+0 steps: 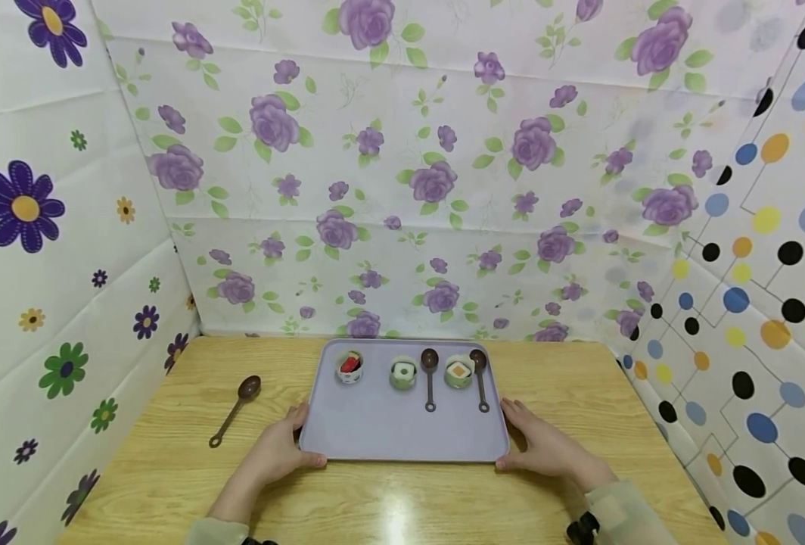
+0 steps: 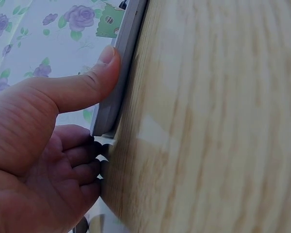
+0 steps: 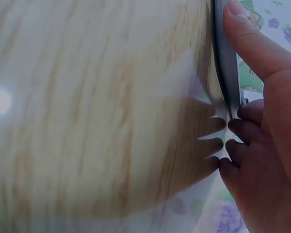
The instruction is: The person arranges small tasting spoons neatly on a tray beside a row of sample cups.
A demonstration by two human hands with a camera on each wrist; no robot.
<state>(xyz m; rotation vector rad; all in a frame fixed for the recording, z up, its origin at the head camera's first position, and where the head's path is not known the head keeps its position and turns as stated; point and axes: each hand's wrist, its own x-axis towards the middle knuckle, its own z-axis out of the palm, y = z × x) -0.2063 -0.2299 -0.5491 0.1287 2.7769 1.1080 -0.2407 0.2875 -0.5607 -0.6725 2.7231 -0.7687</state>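
A lavender tray (image 1: 375, 431) lies on the wooden table in the head view. My left hand (image 1: 281, 448) grips its near left corner, thumb on the front edge and fingers at the side. My right hand (image 1: 545, 446) holds the near right corner in the same way. Along the tray's far half stand a small white patterned cup (image 1: 350, 376) with a red piece inside, and two green cups (image 1: 403, 384) (image 1: 458, 381) with white square pieces, one with an orange square on it. Two brown spoons (image 1: 430, 382) (image 1: 480, 382) lie beside the green cups.
Another brown spoon (image 1: 237, 409) lies on the table (image 1: 171, 424), left of the tray. Behind the table hangs a purple-flowered cloth (image 1: 389, 257). Patterned cloths enclose the left (image 1: 69, 303) and right (image 1: 750, 318) sides.
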